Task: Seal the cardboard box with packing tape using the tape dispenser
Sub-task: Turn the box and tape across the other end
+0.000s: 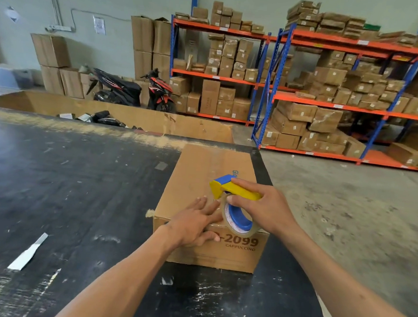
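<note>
A brown cardboard box (pixel 196 180) printed "2099 CAPPUCCINO" lies on the black table (pixel 70 185) near its right edge, flaps closed. My left hand (pixel 195 222) lies flat on the box's near top edge, fingers spread, thumb over the front face. My right hand (pixel 261 207) grips a yellow and blue tape dispenser (pixel 235 190) with a roll of clear tape (pixel 238 220), held against the near top edge of the box right beside my left fingers. A glossy strip of tape seems to run along the top seam.
A large open cardboard bin (pixel 155 121) with dark packages stands behind the table. White paper scraps (pixel 29 251) lie on the table at left. Orange and blue shelves (pixel 332 105) full of cartons and two parked scooters (pixel 133 90) line the back. Concrete floor is to the right.
</note>
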The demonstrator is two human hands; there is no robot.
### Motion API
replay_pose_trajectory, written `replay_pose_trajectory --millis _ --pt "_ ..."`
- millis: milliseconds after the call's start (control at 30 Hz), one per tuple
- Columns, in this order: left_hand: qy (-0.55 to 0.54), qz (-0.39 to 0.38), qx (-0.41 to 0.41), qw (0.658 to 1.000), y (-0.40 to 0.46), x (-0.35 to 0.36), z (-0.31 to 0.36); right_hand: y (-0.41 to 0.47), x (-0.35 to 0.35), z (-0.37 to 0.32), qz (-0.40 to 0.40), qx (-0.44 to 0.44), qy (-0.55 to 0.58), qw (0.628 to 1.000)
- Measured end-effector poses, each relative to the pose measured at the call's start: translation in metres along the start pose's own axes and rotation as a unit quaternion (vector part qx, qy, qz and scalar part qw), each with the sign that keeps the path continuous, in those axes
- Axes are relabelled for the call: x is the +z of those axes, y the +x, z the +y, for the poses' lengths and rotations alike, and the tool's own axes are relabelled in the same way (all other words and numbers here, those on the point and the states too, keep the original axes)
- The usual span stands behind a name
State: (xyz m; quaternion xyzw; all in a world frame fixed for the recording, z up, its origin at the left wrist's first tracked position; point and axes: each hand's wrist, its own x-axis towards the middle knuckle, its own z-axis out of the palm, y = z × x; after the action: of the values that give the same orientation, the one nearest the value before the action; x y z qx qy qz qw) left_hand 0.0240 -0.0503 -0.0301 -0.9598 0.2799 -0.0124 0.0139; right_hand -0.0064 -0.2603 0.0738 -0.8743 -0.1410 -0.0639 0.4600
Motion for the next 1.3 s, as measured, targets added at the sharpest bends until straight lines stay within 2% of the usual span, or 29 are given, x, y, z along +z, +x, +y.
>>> replay_pose_trajectory --millis 267,333,367,400,433,467,500,533,567,600,633,667,733,767,800,833,867,1000,1067,1200,1300 --pt "0.005 0.002 -0.021 1.000 0.005 -0.001 0.011 -0.016 -0.010 0.009 -0.021 -0.019 -0.023 0.999" --pt "-0.086 0.010 -0.018 0.996 0.002 -0.006 0.011 -0.021 -0.013 0.012 -0.035 -0.035 -0.026 0.998" --pt "-0.179 0.028 -0.030 0.983 -0.001 -0.012 0.010 -0.023 -0.015 0.014 -0.038 -0.047 -0.025 0.998" --pt "-0.295 0.051 -0.057 0.953 -0.005 -0.022 0.009 -0.025 -0.019 0.015 -0.034 -0.061 -0.024 0.997" --pt "-0.423 0.071 -0.099 0.898 -0.009 -0.033 0.009 -0.027 -0.023 0.018 -0.024 -0.080 -0.025 0.996" --pt "-0.556 0.087 -0.143 0.814 -0.014 -0.046 0.009 -0.030 -0.028 0.019 -0.008 -0.105 -0.030 0.994" --pt "-0.676 0.096 -0.171 0.711 -0.018 -0.056 0.006 -0.031 -0.033 0.019 0.015 -0.139 -0.036 0.989" --pt "-0.772 0.086 -0.187 0.601 -0.023 -0.065 0.002 -0.033 -0.037 0.019 0.043 -0.180 -0.038 0.982" --pt "-0.834 0.064 -0.191 0.515 -0.027 -0.073 -0.003 -0.035 -0.041 0.018 0.077 -0.221 -0.036 0.971" --pt "-0.863 0.039 -0.192 0.465 -0.032 -0.079 -0.005 -0.036 -0.044 0.016 0.109 -0.261 -0.036 0.959" --pt "-0.879 0.008 -0.186 0.440 -0.038 -0.085 -0.006 -0.037 -0.046 0.015 0.133 -0.294 -0.046 0.945" --pt "-0.884 -0.014 -0.178 0.431 -0.042 -0.089 -0.004 -0.037 -0.047 0.015 0.140 -0.323 -0.070 0.933" --pt "-0.895 -0.027 -0.154 0.418 -0.049 -0.101 0.009 -0.036 -0.039 0.022 0.089 -0.361 -0.164 0.914" --pt "-0.889 -0.020 -0.151 0.432 -0.050 -0.108 0.017 -0.036 -0.033 0.029 0.049 -0.361 -0.220 0.905" --pt "-0.871 -0.006 -0.160 0.464 -0.051 -0.111 0.024 -0.036 -0.027 0.036 0.022 -0.354 -0.255 0.899" --pt "-0.853 0.009 -0.176 0.492 -0.051 -0.114 0.028 -0.036 -0.022 0.041 0.014 -0.346 -0.260 0.901" --pt "-0.844 0.019 -0.188 0.502 -0.053 -0.114 0.029 -0.036 -0.018 0.043 0.017 -0.343 -0.243 0.907" --pt "-0.866 0.034 -0.192 0.461 -0.067 -0.111 0.016 -0.033 -0.016 0.030 0.020 -0.382 -0.178 0.907" --pt "-0.860 0.038 -0.204 0.466 -0.071 -0.110 0.013 -0.030 -0.012 0.023 0.010 -0.385 -0.164 0.908" --pt "-0.818 0.098 -0.262 0.502 -0.076 -0.109 0.009 -0.026 -0.002 0.012 -0.018 -0.369 -0.175 0.913" --pt "-0.799 0.157 -0.297 0.498 -0.094 -0.106 -0.007 -0.021 -0.008 0.008 -0.053 -0.358 -0.200 0.910"
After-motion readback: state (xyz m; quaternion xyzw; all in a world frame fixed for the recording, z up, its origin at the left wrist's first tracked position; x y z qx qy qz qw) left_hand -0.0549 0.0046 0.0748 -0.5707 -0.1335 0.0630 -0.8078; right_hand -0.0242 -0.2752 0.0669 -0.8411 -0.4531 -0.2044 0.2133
